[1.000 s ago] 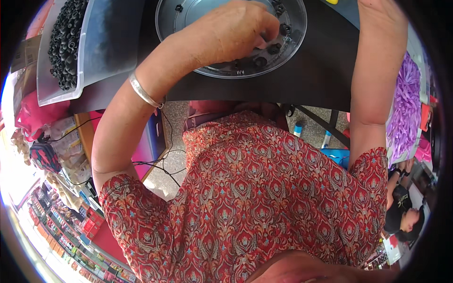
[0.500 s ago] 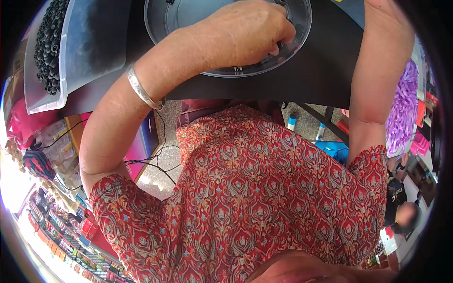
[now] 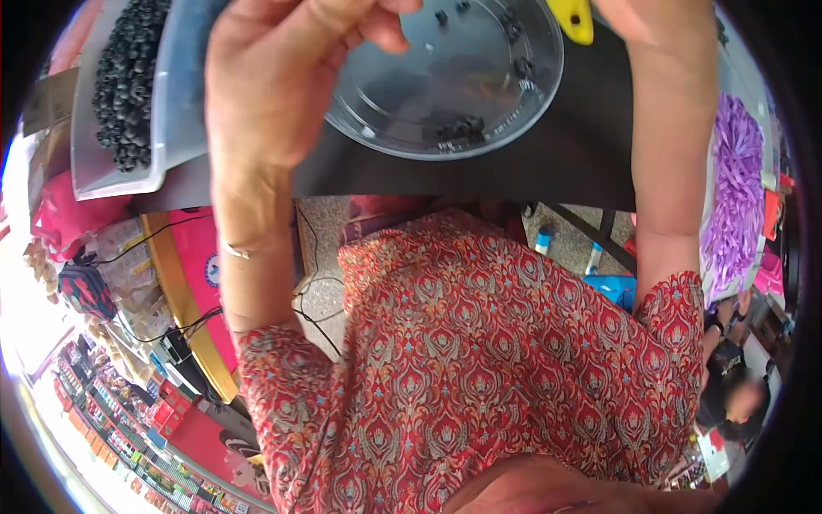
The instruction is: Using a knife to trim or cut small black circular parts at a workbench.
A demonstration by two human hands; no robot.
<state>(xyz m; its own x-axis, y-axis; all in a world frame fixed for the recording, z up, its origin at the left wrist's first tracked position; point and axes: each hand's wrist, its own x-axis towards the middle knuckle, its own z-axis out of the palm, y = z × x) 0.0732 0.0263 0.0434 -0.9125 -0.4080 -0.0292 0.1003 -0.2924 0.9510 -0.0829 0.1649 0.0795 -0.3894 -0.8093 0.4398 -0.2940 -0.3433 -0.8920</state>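
Observation:
My left hand is raised over the left side of a round clear plastic tray. Its fingers are curled together at the upper edge, and whatever they may hold is hidden. Small black parts lie in the tray, mostly along its right and near rim, with a tiny white bit on the left. My right hand is at the top right, its fingers cut off by the frame. Beside it a yellow tool, only its end with a hole showing, sticks out from that hand's side.
At the left stands a translucent bin with many small black ring-like parts. The dark table's near edge runs before my lap. Purple shredded strips are at the right. Cables hang at left, and another person is at the far right.
My left hand has lifted from the tray's right side and swung left, uncovering black parts. My right hand and the yellow tool have shifted left together, with more of the tool showing.

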